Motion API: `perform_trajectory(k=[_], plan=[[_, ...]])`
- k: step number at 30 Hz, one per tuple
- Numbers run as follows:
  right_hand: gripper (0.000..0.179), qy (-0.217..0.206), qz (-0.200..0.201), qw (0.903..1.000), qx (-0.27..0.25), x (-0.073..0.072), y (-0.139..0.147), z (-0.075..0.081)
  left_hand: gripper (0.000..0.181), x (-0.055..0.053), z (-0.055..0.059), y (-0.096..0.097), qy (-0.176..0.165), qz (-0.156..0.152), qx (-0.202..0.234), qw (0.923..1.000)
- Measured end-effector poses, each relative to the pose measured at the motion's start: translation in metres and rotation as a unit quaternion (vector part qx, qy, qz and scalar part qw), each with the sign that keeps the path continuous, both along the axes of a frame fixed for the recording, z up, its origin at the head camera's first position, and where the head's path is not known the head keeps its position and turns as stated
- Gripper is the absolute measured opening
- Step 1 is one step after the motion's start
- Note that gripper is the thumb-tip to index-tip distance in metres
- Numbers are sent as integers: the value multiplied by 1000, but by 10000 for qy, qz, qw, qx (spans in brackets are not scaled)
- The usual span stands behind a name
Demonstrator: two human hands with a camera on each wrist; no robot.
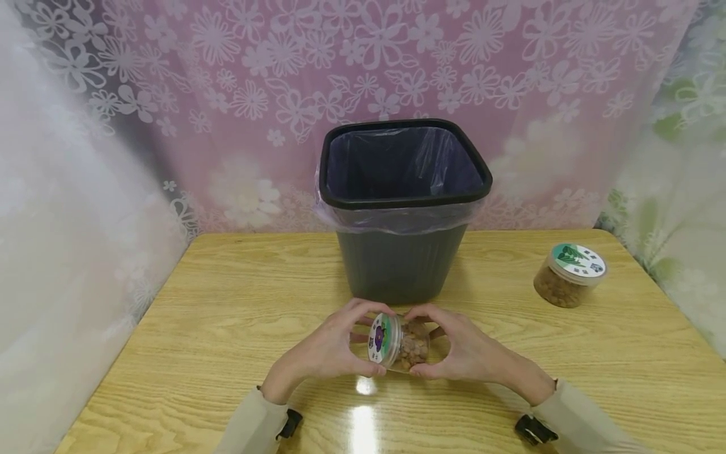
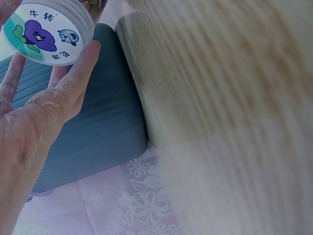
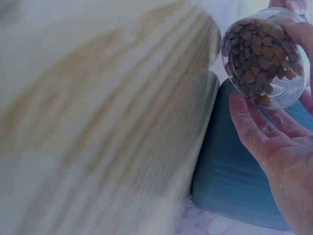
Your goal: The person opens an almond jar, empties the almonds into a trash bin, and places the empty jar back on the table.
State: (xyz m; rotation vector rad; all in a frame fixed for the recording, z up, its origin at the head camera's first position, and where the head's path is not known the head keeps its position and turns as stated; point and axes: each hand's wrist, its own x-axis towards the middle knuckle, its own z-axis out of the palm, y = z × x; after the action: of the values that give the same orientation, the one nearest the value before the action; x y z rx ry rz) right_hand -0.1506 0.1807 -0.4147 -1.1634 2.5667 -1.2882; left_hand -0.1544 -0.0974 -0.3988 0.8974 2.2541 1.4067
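A clear plastic jar point(image 1: 409, 345) of brown seed-like pieces lies tilted on its side between the two hands, over the front middle of the table. Its white and green lid point(image 2: 46, 32) carries a purple cartoon and faces left. My left hand point(image 1: 334, 343) grips the jar at the lid end, thumb below and fingers above in the head view. Curled round the base end is my right hand point(image 1: 467, 347). The seed-like pieces point(image 3: 259, 56) show through the jar's bottom in the right wrist view.
Just behind the hands stands a dark bin point(image 1: 399, 265) lined with a clear bag. A second jar point(image 1: 561, 287) with a green and white lid sits at the right on the wooden table point(image 1: 227, 302). Floral curtains point(image 1: 255, 113) hang behind.
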Motion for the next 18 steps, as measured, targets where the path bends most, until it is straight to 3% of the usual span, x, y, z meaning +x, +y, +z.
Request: perform_trajectory(k=[18], plan=[[70,-63,-95,9998,186,-1,1,4,81,-3,-1,5,81,200,187,9996]])
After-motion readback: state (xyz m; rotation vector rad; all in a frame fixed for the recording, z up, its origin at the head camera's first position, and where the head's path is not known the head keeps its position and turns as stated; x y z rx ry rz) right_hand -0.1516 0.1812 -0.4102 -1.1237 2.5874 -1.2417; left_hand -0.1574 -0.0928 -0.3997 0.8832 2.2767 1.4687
